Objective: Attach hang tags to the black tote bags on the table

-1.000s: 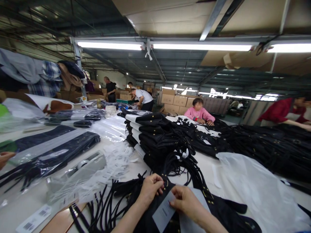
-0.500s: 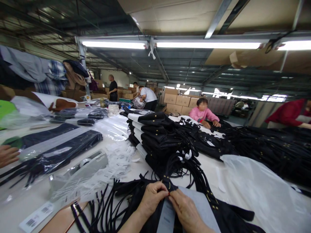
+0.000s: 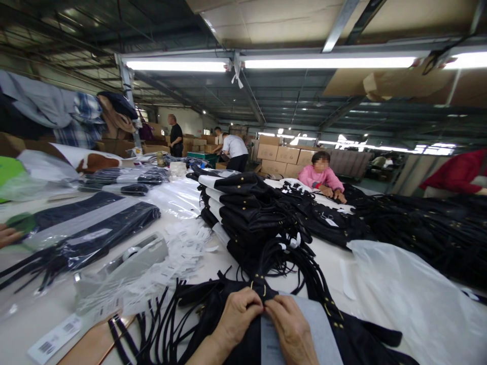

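Note:
In front of me lies a black item with long straps and gold rivets [image 3: 224, 332], which looks like a folded apron. Over it, my left hand [image 3: 238, 310] and my right hand [image 3: 289, 324] meet with their fingertips pinched together. What they pinch is too small to make out; a speck of red shows there. Below the fingertips hangs a pale grey tag [image 3: 268, 338], partly covered by my right hand. A light grey sheet [image 3: 315, 319] rests on the black item behind that hand. Just beyond, black straps with gold fittings [image 3: 259, 285] rise toward the stack.
A tall stack of folded black items [image 3: 243, 203] stands ahead. White tags [image 3: 182, 253] and a grey tape dispenser [image 3: 125, 263] lie left, near bagged items [image 3: 102, 233]. Clear plastic [image 3: 414, 289] spreads right. Another person's hand [image 3: 8, 235] is at far left; a person in pink [image 3: 321, 177] works across.
The grey tag has swung right, under my right hand. My fingertips stay together, and the red speck between them shows less. The other person's hand at far left has drawn back slightly.

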`<action>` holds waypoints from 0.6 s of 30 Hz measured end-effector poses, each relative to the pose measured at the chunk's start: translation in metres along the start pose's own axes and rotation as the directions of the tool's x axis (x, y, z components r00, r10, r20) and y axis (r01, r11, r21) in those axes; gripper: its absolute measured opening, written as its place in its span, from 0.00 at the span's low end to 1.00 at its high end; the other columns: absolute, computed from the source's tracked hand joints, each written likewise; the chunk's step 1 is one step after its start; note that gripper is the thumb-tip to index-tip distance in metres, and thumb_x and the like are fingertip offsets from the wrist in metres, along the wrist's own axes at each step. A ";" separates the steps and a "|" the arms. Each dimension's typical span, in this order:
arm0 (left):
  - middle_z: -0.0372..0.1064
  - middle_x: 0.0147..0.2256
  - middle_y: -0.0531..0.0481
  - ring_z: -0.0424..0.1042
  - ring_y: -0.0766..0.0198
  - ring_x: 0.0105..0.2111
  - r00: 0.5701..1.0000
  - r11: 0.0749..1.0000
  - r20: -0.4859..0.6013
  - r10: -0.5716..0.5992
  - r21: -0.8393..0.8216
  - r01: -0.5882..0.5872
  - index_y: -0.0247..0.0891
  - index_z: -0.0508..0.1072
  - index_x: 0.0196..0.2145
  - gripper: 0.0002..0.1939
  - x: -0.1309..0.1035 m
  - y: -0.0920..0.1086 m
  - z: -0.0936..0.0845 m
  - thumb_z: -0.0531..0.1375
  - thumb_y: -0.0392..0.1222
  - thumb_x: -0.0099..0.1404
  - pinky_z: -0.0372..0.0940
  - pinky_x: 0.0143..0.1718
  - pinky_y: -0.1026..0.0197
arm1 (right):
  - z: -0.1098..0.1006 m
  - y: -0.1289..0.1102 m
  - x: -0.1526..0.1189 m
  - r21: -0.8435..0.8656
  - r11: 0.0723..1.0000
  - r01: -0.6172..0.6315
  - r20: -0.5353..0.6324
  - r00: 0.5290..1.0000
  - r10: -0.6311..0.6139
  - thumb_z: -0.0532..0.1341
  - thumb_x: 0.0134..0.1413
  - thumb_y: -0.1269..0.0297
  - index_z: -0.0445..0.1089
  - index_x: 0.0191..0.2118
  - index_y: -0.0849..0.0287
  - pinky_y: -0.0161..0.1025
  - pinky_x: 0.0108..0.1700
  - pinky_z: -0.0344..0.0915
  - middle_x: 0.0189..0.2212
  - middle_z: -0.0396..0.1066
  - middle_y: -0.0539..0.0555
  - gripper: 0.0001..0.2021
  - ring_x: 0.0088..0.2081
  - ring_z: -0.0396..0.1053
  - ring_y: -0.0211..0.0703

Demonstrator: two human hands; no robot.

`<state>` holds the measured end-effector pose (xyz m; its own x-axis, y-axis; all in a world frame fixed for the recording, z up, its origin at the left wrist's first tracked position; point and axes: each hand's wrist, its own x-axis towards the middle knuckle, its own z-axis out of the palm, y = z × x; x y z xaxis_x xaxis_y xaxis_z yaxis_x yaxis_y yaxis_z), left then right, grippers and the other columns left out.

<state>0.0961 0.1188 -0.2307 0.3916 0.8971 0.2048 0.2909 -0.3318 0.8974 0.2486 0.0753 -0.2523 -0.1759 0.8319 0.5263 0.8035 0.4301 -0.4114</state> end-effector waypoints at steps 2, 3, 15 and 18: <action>0.67 0.24 0.54 0.66 0.68 0.28 1.000 1.000 0.004 -0.018 -0.004 0.018 0.36 0.72 0.22 0.06 0.000 0.000 -0.001 0.56 0.32 0.52 0.57 0.31 0.68 | 0.004 0.001 -0.001 0.097 0.995 -0.011 -0.013 1.000 0.013 0.50 0.58 0.66 0.64 0.40 0.52 0.37 0.36 0.63 0.31 0.66 0.50 0.07 0.35 0.64 0.39; 0.68 0.24 0.54 0.66 0.68 0.27 1.000 1.000 0.007 -0.027 0.005 0.027 0.37 0.72 0.22 0.06 0.000 0.000 -0.001 0.56 0.32 0.51 0.57 0.31 0.68 | 0.006 0.000 -0.001 0.153 0.988 -0.033 -0.007 0.999 0.034 0.50 0.58 0.66 0.64 0.39 0.52 0.36 0.37 0.63 0.32 0.67 0.49 0.07 0.35 0.64 0.38; 0.70 0.22 0.56 0.67 0.68 0.26 0.987 0.987 0.031 -0.159 0.019 0.159 0.38 0.72 0.21 0.06 0.007 0.004 0.001 0.56 0.36 0.50 0.56 0.29 0.68 | 0.000 -0.012 0.003 0.501 0.676 -0.540 0.202 0.833 0.516 0.51 0.52 0.50 0.67 0.34 0.56 0.34 0.29 0.59 0.21 0.64 0.46 0.16 0.24 0.61 0.38; 0.70 0.23 0.55 0.67 0.68 0.27 0.989 0.979 0.007 -0.147 0.146 0.145 0.38 0.72 0.22 0.06 0.005 0.006 0.003 0.55 0.35 0.51 0.56 0.29 0.67 | 0.002 -0.015 0.003 0.484 0.704 -0.520 0.202 0.849 0.488 0.50 0.52 0.51 0.67 0.33 0.55 0.34 0.32 0.59 0.26 0.67 0.48 0.15 0.28 0.63 0.39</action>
<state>0.1023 0.1206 -0.2253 0.3502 0.9342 0.0677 0.4689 -0.2374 0.8508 0.2349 0.0722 -0.2465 0.1280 0.9872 0.0952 0.3819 0.0396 -0.9234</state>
